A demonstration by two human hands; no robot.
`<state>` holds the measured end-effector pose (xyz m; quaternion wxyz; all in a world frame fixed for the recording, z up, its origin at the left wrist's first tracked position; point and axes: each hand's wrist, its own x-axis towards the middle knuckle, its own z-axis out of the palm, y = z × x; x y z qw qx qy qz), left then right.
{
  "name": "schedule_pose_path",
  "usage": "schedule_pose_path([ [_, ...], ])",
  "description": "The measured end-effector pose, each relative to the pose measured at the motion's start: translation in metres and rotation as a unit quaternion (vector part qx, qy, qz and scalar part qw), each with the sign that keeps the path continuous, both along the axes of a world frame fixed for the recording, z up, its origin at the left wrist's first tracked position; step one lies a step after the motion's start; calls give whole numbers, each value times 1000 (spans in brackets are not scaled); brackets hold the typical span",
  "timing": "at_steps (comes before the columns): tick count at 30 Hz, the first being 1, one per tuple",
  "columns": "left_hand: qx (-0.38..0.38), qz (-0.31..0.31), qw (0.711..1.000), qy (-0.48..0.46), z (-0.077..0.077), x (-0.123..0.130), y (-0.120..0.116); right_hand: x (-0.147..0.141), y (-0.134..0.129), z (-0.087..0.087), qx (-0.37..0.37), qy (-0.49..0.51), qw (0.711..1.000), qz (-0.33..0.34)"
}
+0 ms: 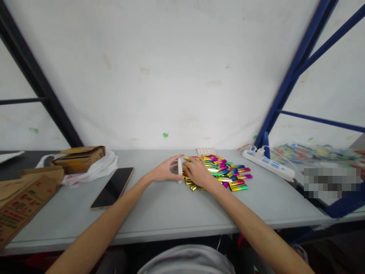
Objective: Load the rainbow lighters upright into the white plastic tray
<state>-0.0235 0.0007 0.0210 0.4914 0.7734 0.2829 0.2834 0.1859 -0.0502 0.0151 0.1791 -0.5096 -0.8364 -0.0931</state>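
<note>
A pile of shiny multicoloured foil-wrapped sticks (pixel 229 173) lies on the grey table. At its left edge stands a narrow white tray or box (pixel 179 170), upright on its side. My left hand (pixel 168 169) grips this white piece, thumb at the near end and fingers at the far end. Over the left part of the pile rests my right hand (pixel 196 171), palm down with fingers spread, touching the sticks beside the white piece. Whether a stick is under its fingertips is hidden.
A dark phone (pixel 112 188) lies left of my arm. Cardboard boxes (pixel 78 159) and a white plastic bag (pixel 97 167) are further left. A white grid-like tray (pixel 206 151) sits behind the pile. To the right are a power strip (pixel 269 165) and a blue metal frame (pixel 285 83).
</note>
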Motion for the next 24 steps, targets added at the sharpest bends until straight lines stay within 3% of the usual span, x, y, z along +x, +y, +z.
schedule_pose_path([
  [3,8,-7,1000,-9,-4,3,1,-5,0,-2,-21,-19,999,28],
  [6,7,-3,1000,-4,-3,0,3,-5,1,-3,-21,-23,999,11],
  [11,33,15,999,39,7,-20,9,3,3,-2,-22,-17,1000,2],
  [14,82,58,991,93,9,-34,18,5,5,-3,-22,-7,1000,15],
  [18,213,171,937,219,0,-50,34,6,9,-5,-20,9,999,29],
  [21,220,204,897,323,-13,-58,44,8,10,-4,-23,24,999,34],
  [24,230,205,882,357,-26,-61,49,8,10,-4,-23,31,999,35],
])
